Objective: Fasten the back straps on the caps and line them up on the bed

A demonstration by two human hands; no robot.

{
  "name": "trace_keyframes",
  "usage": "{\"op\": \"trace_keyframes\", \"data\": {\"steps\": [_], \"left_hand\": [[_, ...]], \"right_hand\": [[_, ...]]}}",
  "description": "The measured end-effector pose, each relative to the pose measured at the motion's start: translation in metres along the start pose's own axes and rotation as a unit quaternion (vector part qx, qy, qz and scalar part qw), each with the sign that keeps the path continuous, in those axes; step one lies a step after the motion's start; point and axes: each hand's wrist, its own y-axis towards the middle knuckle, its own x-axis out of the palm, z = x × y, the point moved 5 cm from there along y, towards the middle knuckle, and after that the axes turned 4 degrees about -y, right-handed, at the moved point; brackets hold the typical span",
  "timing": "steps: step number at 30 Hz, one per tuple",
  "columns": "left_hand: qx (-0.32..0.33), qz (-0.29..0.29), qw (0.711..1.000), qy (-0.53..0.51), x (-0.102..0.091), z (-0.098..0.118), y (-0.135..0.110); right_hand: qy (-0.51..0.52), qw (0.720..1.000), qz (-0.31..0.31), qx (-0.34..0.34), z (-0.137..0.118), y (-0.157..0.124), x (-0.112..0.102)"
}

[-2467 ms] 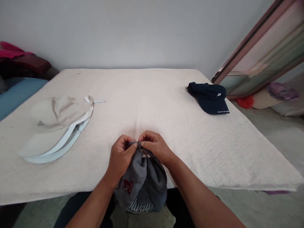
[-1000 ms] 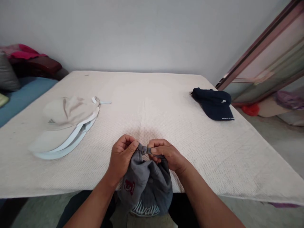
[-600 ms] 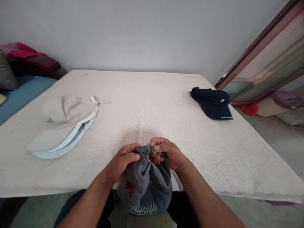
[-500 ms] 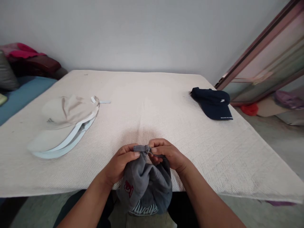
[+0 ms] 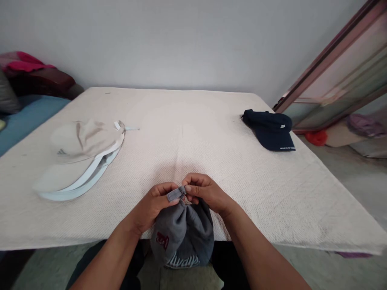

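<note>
A grey baseball cap (image 5: 184,233) with white lettering and a dark red patch hangs at the table's front edge, between my two hands. My left hand (image 5: 154,203) pinches the loose end of its back strap (image 5: 174,195). Pressed against the strap's buckle from the other side, my right hand (image 5: 205,191) is closed on the band. The buckle itself is partly hidden by my fingers. A cream cap (image 5: 87,141) with pale blue edging lies on its side at the left. Over at the right rests a navy cap (image 5: 267,129) with small white marks.
A cream textured cloth (image 5: 181,137) covers the table. The grey wall (image 5: 181,44) stands behind it. On the left is a blue cushioned seat (image 5: 36,117) with pink fabric (image 5: 27,62) above. A framed glass panel (image 5: 332,80) slants up at the right.
My right hand has shifted slightly left towards my left hand, and the strap now tilts. The grey cap has moved a little with them. The other caps stay put.
</note>
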Motion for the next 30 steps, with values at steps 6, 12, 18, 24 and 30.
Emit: {"op": "trace_keyframes", "data": {"steps": [6,12,18,24,30], "left_hand": [[-0.027,-0.031,0.998,-0.039,0.004,-0.002,-0.001],[-0.055,-0.048,0.997,-0.036,0.002,-0.007,-0.006],[-0.031,0.03,0.999,-0.03,-0.011,-0.006,-0.004],[-0.005,0.044,0.998,-0.046,-0.009,-0.002,-0.004],[-0.003,0.041,0.999,-0.034,-0.003,-0.005,-0.002]], "right_hand": [[0.091,0.995,0.013,-0.024,0.002,0.001,-0.001],[0.116,0.993,-0.001,-0.02,0.0,-0.001,0.0],[0.13,0.991,-0.029,-0.034,-0.005,-0.002,0.001],[0.086,0.996,-0.017,-0.015,-0.005,-0.001,0.0],[0.11,0.994,-0.017,-0.019,-0.004,0.0,0.01]]}}
